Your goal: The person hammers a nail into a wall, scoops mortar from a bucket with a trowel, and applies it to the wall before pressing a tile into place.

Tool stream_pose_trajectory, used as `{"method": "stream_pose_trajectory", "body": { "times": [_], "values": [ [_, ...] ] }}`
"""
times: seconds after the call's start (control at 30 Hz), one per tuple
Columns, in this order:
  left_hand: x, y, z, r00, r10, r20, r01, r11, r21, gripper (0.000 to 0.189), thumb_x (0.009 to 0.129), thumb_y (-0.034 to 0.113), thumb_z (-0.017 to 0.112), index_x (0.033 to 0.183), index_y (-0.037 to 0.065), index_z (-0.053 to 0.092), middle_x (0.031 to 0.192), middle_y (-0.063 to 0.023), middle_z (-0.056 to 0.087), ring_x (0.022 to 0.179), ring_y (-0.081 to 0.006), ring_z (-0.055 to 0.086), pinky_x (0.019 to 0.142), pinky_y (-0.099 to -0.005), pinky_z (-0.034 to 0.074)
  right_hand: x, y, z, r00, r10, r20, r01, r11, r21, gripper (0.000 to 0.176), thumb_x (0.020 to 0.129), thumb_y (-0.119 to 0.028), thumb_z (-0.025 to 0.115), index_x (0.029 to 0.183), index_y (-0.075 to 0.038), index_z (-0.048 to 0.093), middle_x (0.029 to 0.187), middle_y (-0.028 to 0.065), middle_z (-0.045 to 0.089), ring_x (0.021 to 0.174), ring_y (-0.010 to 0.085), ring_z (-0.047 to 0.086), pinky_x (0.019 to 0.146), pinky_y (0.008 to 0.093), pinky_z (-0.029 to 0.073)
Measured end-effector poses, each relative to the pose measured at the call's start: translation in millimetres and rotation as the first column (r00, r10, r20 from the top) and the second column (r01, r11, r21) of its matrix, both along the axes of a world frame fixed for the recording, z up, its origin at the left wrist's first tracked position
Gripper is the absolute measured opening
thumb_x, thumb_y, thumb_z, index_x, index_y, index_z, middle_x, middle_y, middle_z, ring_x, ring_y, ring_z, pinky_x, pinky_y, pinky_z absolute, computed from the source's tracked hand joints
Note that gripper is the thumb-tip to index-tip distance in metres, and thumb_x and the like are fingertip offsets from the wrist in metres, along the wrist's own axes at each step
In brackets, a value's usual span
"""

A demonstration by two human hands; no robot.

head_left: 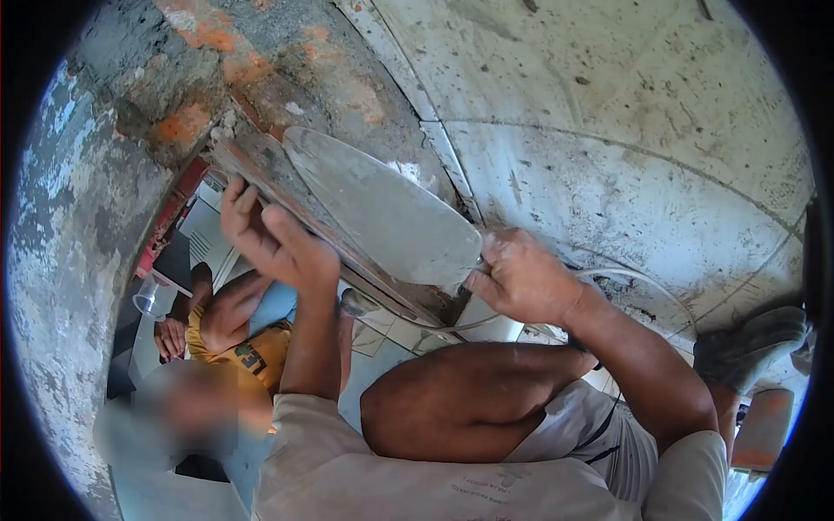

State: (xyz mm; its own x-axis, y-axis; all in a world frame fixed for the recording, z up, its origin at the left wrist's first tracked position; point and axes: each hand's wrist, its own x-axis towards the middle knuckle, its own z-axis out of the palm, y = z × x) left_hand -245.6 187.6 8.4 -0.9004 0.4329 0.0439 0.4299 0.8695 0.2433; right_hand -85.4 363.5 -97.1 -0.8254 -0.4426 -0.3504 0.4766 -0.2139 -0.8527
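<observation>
My right hand (530, 278) is closed around the handle end of a trowel (382, 208). Its broad, grey-smeared blade lies nearly flat over the rough ledge, with the tip towards the upper left. Along the ledge's near edge runs a long, narrow wooden board (300, 201), partly covered by the blade. My left hand (282, 243) is at the board's left part, fingers bent and thumb against its near side. Grey mortar (304, 178) shows between board and blade. The trowel's handle is hidden in my right fist.
Another person in a yellow shirt (252, 356) sits low at the left, beyond the ledge. A peeling wall (69, 252) rises at far left. Dirty floor tiles (608, 113) stretch across the upper right. A pale cable (634, 276) loops by my right wrist. A glove (751, 343) lies at right.
</observation>
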Motion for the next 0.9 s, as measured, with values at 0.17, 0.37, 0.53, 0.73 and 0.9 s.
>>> {"method": "stream_pose_trajectory", "body": {
  "times": [0.17, 0.37, 0.53, 0.73, 0.9],
  "values": [
    [-1.9, 6.6, -7.2, 0.997, 0.072, -0.006, -0.072, 0.996, 0.043, 0.042, 0.101, 0.031, 0.043, 0.121, -0.006, 0.043, 0.135, -0.0205, 0.041, 0.121, -0.0264, 0.045, 0.103, -0.0394, 0.034, -22.1, -16.0, -7.2, 0.981, -0.178, 0.072, 0.188, 0.97, -0.155, 0.031, 0.081, -0.024, 0.064, 0.104, -0.003, 0.06, 0.082, 0.0217, 0.064, 0.079, 0.0406, 0.062, 0.072, 0.0479, 0.05],
    [-4.9, 3.5, -7.9, 0.998, 0.063, 0.007, -0.063, 0.997, 0.039, 0.043, 0.1, 0.031, 0.042, 0.12, -0.006, 0.044, 0.135, -0.0215, 0.04, 0.121, -0.028, 0.045, 0.102, -0.0406, 0.035, -46.9, -41.6, -8.3, 0.962, -0.271, 0.026, 0.272, 0.96, -0.063, 0.029, 0.079, -0.022, 0.065, 0.103, -0.005, 0.06, 0.076, 0.0194, 0.063, 0.075, 0.0405, 0.062, 0.068, 0.0476, 0.05],
    [-4.8, 2.8, -9.8, 0.999, 0.037, -0.009, -0.036, 0.998, 0.051, 0.04, 0.1, 0.029, 0.041, 0.12, -0.006, 0.044, 0.134, -0.0217, 0.04, 0.122, -0.0287, 0.045, 0.102, -0.042, 0.036, -52.6, -52.2, -14.7, 0.942, -0.336, 0.02, 0.336, 0.933, -0.129, 0.025, 0.076, -0.018, 0.065, 0.097, -0.006, 0.059, 0.075, 0.0173, 0.062, 0.073, 0.0394, 0.062, 0.066, 0.0465, 0.051],
    [-2.7, -0.4, -5.0, 0.997, 0.073, -0.007, -0.074, 0.997, -0.026, 0.045, 0.101, 0.029, 0.038, 0.127, -0.007, 0.042, 0.136, -0.0216, 0.039, 0.124, -0.0312, 0.043, 0.103, -0.042, 0.035, -62.6, -51.9, -15.8, 0.956, -0.29, 0.043, 0.293, 0.948, -0.128, 0.022, 0.073, -0.015, 0.065, 0.093, -0.007, 0.057, 0.076, 0.0145, 0.062, 0.071, 0.0378, 0.061, 0.064, 0.0469, 0.051],
    [-5.1, 5.4, -3.5, 0.998, -0.023, -0.05, 0.016, 0.989, -0.149, 0.051, 0.103, 0.027, 0.033, 0.139, -0.009, 0.035, 0.14, -0.026, 0.034, 0.13, -0.0353, 0.038, 0.106, -0.0441, 0.034, -65.8, -53.5, -16.8, 0.948, -0.318, -0.027, 0.313, 0.943, -0.109, 0.023, 0.073, -0.015, 0.065, 0.093, -0.007, 0.056, 0.076, 0.0152, 0.062, 0.072, 0.037, 0.062, 0.064, 0.0463, 0.051]
  ]
}}
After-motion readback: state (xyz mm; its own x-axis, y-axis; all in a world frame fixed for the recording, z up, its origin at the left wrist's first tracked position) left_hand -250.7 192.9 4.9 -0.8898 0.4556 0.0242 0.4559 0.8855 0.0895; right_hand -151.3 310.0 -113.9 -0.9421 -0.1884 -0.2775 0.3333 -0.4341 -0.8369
